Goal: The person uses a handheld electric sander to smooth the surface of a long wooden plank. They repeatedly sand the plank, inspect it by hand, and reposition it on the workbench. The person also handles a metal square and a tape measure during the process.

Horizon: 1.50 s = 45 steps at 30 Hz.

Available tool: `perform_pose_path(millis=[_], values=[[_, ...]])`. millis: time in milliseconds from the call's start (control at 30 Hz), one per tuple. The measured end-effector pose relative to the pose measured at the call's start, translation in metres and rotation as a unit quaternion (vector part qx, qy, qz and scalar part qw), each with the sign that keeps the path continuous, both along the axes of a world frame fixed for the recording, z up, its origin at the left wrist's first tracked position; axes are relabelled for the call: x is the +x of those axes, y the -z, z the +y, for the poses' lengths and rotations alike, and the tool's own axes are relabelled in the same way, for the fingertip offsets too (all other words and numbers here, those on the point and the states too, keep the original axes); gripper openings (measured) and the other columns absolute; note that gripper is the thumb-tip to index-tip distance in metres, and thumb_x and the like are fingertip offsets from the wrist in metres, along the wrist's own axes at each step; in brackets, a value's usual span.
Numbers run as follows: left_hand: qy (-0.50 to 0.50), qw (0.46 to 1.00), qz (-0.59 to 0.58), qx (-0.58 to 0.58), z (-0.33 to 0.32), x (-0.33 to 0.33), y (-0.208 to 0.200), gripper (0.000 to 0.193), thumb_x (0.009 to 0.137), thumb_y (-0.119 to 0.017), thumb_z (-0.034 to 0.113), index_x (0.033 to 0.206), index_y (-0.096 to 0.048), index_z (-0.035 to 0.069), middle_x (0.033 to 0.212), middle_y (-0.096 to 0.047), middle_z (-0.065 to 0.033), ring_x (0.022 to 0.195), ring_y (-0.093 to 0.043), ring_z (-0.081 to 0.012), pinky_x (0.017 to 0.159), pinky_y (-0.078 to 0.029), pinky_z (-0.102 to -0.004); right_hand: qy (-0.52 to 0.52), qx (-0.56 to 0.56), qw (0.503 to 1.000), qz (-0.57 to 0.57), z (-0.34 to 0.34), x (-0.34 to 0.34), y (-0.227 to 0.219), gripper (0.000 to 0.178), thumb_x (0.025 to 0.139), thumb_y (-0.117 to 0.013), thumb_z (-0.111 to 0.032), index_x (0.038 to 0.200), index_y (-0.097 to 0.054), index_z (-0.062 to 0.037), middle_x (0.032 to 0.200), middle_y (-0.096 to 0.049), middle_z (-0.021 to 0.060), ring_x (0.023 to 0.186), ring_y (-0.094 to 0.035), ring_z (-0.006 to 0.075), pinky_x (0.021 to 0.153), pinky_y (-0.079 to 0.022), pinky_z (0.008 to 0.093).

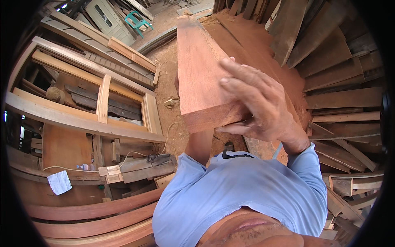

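Observation:
A thick reddish wooden plank (201,82) stretches away from my chest, its near end cut square and its far end narrowing in the view. My right hand (263,103) grips the near right corner, with the fingers over the top face and the thumb under the end. My left forearm (199,146) passes beneath the plank. Most of my left hand (177,85) is hidden below the wood; only a sliver shows at the plank's left edge, where it holds the plank from underneath.
At left lies a pale wooden frame (105,99) with a crossbar. Many boards (343,99) lean and stack along the right. Reddish sawdust (263,49) covers the ground ahead. A green plastic chair (138,22) stands far off. Long reddish beams (94,210) lie at lower left.

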<state>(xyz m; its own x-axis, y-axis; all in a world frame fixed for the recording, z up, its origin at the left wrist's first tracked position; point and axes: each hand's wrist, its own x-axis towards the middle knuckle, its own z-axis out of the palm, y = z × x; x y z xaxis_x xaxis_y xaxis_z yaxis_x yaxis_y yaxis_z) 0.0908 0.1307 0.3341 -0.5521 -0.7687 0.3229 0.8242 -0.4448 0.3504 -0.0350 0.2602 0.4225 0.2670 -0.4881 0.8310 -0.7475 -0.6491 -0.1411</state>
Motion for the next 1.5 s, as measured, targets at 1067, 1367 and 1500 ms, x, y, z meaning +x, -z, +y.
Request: perform_pose_path(millis=[1067,1367,1500], values=[[0.227,0.959,0.135,-0.106,-0.012,-0.043,-0.026,0.08,0.101,-0.046,0.062,0.158,-0.029,0.009,0.16,-0.035,-0.0193,0.146,-0.039,-0.0303,0.12,-0.04,-0.0424,0.095,-0.103,0.971,-0.194,-0.006,-0.025,0.014,0.08,0.063,-0.089,-0.053,0.111,-0.056,0.0017,0.104,-0.062,0.0177,0.099,-0.066,0.037,0.078,-0.057,0.0412],[-0.102,0.98,-0.148,-0.088,-0.033,-0.034,-0.029,0.058,0.104,-0.037,0.049,0.136,-0.046,0.001,0.127,-0.058,-0.0244,0.091,-0.074,-0.026,0.071,-0.066,-0.0278,0.079,-0.038,0.996,-0.009,0.007,-0.044,0.0,0.088,0.068,-0.087,-0.053,0.132,-0.059,0.0019,0.139,-0.059,0.0238,0.125,-0.061,0.0411,0.108,-0.046,0.0524],[-0.042,0.962,-0.251,-0.1,-0.022,-0.026,-0.063,0.063,0.101,-0.045,0.054,0.134,-0.047,0.001,0.123,-0.06,-0.0241,0.092,-0.073,-0.0272,0.078,-0.065,-0.037,0.047,-0.041,0.988,-0.141,0.006,-0.026,0.03,0.083,0.072,-0.09,-0.043,0.13,-0.059,0.007,0.136,-0.058,0.0321,0.13,-0.058,0.0426,0.108,-0.047,0.0501]])
